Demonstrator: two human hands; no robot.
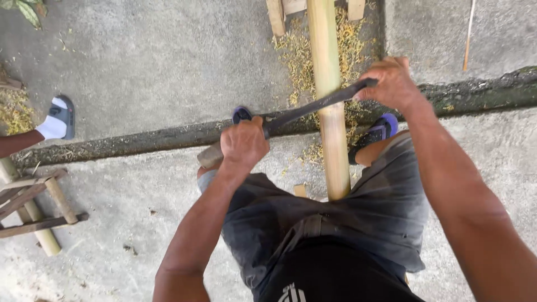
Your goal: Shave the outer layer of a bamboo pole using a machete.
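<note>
Gripping blade (both hands) across bamboo

Single head cam, worn by the person, pointing steeply down over their own lap and forearms at close range. Facing forward along the bamboo pole toward the concrete floor. No second view, so no overlap.

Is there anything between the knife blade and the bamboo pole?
Nothing visible. The blade lies straight across the bamboo pole, held by the left hand at the handle and the right hand at the tip.
</note>
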